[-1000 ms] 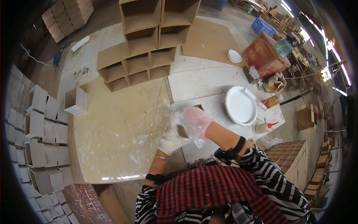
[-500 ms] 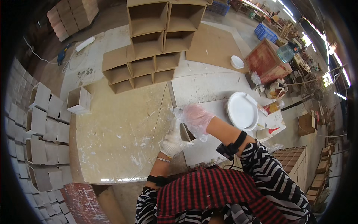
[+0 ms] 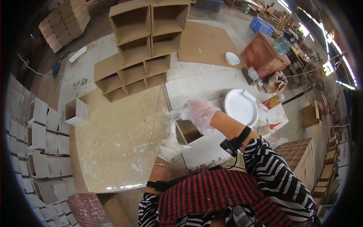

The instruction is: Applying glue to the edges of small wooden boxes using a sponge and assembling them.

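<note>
My left hand point(image 3: 169, 145), in a white knit glove, grips the left side of a small open box point(image 3: 189, 131) with pale edges and a brown inside. Over the box's far edge is my right hand point(image 3: 201, 115), in a loose clear plastic glove. Its fingers are curled, and whatever they may hold is hidden under the hand. To the right of the box stands a wide round tub point(image 3: 240, 108) with a white surface inside. A flat white tool point(image 3: 252, 97) lies across its right rim.
Brown open boxes point(image 3: 132, 47) are stacked at the far side of the table. One pale box point(image 3: 76, 111) stands at the left table edge, beside rows of pale boxes point(image 3: 37, 136). A red-tipped bottle point(image 3: 266, 129) and white bowl point(image 3: 232, 58) are at the right.
The small box has turned so its opening shows wider. My right hand has shifted slightly up and right relative to it, while my left hand keeps its grip. The whole view has shifted a little.
</note>
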`<state>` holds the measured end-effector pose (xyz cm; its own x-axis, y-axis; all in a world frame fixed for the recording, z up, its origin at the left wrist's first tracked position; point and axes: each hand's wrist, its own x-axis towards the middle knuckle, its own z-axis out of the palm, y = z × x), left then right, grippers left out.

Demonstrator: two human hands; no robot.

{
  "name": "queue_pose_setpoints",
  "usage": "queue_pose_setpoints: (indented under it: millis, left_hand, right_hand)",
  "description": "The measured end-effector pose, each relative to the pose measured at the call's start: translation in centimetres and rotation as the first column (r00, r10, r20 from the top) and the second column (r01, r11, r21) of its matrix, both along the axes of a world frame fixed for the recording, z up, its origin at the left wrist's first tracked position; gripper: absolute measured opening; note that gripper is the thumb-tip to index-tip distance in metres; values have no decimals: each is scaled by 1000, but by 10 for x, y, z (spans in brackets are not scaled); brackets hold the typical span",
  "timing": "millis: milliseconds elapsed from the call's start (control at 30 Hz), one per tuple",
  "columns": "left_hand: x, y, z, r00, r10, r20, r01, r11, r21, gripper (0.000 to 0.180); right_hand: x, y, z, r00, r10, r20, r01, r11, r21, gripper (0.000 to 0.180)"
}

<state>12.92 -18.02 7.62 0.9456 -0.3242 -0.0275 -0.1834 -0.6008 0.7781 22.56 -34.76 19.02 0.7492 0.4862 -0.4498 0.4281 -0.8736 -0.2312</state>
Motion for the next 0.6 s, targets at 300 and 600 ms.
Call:
queue_pose_setpoints:
  millis: [300, 600]
  left_hand:
    - [9, -13, 7, 993, -30, -114, 18, 994, -104, 130]
    - [1, -3, -15, 999, -17, -40, 11, 991, -132, 129]
  right_hand:
    - [-64, -100, -67, 992, -118, 49, 109, 980, 166, 34]
    - [-91, -67, -39, 955, -139, 263, 88, 976, 199, 27]
